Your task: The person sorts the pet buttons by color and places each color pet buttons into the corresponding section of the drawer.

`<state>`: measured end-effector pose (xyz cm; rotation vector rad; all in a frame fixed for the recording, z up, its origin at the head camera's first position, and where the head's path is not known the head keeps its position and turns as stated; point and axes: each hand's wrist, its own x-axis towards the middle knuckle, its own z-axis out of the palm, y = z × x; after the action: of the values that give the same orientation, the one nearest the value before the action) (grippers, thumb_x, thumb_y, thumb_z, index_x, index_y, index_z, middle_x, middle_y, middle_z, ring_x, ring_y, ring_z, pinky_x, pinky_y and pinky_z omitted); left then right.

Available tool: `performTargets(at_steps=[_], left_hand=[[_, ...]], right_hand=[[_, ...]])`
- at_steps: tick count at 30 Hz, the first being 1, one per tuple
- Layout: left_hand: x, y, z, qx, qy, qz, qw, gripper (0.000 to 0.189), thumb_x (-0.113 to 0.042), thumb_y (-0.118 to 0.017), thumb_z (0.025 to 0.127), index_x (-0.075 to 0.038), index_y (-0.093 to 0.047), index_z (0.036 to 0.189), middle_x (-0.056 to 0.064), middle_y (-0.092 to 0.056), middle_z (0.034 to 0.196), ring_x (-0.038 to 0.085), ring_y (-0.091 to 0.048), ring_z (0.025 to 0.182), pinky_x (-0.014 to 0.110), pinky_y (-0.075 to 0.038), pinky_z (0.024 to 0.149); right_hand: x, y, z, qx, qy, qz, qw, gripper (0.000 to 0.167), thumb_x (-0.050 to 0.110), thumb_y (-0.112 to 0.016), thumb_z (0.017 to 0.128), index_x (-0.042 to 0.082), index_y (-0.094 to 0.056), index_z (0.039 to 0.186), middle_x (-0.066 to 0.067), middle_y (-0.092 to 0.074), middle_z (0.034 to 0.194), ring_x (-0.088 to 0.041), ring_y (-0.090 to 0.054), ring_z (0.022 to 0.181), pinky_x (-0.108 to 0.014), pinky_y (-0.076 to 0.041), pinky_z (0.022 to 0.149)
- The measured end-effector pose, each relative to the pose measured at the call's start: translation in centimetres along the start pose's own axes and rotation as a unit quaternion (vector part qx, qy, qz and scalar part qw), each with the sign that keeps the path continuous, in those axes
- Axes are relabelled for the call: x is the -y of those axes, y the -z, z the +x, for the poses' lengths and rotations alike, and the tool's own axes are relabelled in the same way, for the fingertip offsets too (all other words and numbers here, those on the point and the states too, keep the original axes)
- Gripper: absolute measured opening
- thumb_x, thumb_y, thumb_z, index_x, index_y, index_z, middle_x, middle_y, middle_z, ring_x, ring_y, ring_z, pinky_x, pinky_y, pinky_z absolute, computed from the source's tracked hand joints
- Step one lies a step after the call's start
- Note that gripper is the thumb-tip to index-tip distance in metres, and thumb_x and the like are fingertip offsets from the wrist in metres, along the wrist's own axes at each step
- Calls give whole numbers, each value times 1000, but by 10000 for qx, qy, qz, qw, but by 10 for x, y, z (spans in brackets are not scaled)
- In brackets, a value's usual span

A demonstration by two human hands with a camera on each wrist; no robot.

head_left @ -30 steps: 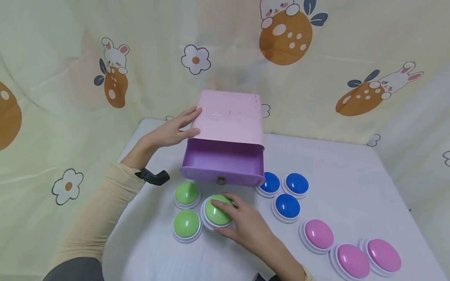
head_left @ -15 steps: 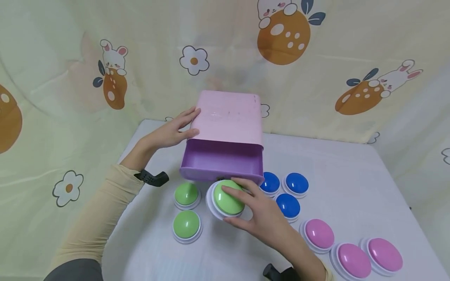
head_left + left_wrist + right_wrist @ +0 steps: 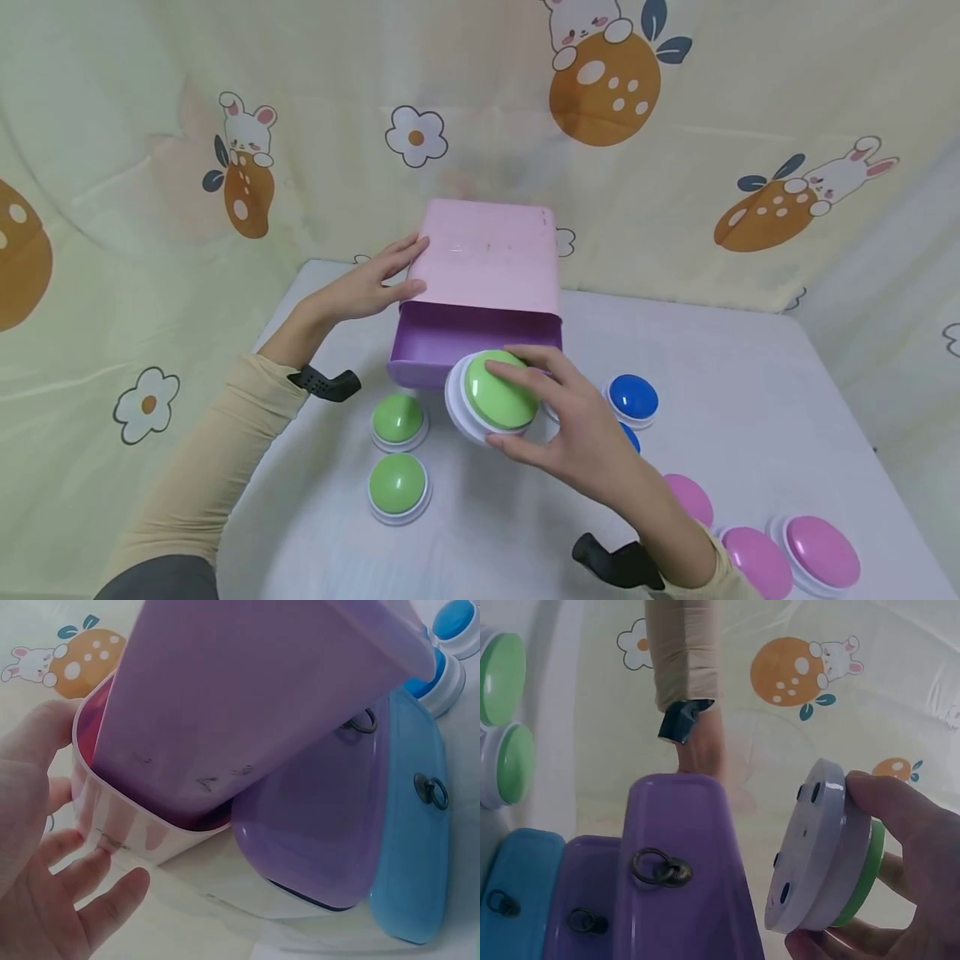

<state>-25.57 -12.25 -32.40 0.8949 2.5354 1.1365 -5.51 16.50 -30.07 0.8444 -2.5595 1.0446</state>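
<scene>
My right hand [image 3: 577,429] grips a green dome button [image 3: 501,393] by the rim of its white base, held tilted in the air before the pulled-out purple drawer [image 3: 442,342]. The underside of the button's white base [image 3: 806,847] shows in the right wrist view. At the left side of the pink-topped drawer box [image 3: 487,254], my left hand [image 3: 360,283] rests with extended fingers. The visible part of the drawer holds nothing; its front right corner is hidden behind the button and my right hand.
Two more green buttons [image 3: 397,483] lie on the white table [image 3: 315,533]. Blue buttons [image 3: 633,396] and pink buttons [image 3: 822,552] lie to the right, partly covered by my right arm. Lower purple [image 3: 315,817] and blue [image 3: 416,832] drawers with ring pulls are shut.
My right hand has lifted the green button off the table and carried it up and slightly right, to the drawer's front. The left hand stays on the box.
</scene>
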Motion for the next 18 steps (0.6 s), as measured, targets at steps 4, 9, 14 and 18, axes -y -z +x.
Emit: performTargets(at_steps=[4, 9, 14, 18], left_hand=[[0, 0, -1, -8, 23, -2, 10000, 73, -42, -53, 95, -25, -13, 153, -2, 1, 161, 20, 1, 149, 51, -17, 117], [0, 0, -1, -54, 11, 61, 10000, 73, -42, -53, 95, -24, -13, 153, 0, 0, 162, 21, 0, 149, 51, -16, 117], [-1, -1, -1, -71, 4, 111, 9999, 73, -43, -52, 95, -25, -13, 153, -2, -1, 162, 21, 0, 149, 52, -17, 117], [-1, -1, -1, -77, -14, 127, 9999, 73, -44, -52, 95, -25, -13, 153, -3, -1, 161, 20, 0, 149, 51, -16, 117]], right_hand=[[0, 6, 13, 121, -131, 90, 9998, 64, 26, -80, 76, 25, -54, 134, -1, -47, 136, -18, -52, 119, -38, -52, 92], [-6, 6, 29, 508, -301, 99, 9982, 61, 28, -76, 81, 22, -52, 137, -3, -44, 137, -21, -50, 118, -40, -51, 94], [-14, 2, 38, 739, -391, 109, 9964, 59, 30, -74, 82, 22, -53, 136, -3, -47, 135, -20, -50, 118, -40, -50, 95], [-18, 4, 43, 905, -593, 219, 9939, 56, 32, -72, 84, 23, -53, 136, -2, -50, 134, -19, -51, 117, -40, -49, 96]])
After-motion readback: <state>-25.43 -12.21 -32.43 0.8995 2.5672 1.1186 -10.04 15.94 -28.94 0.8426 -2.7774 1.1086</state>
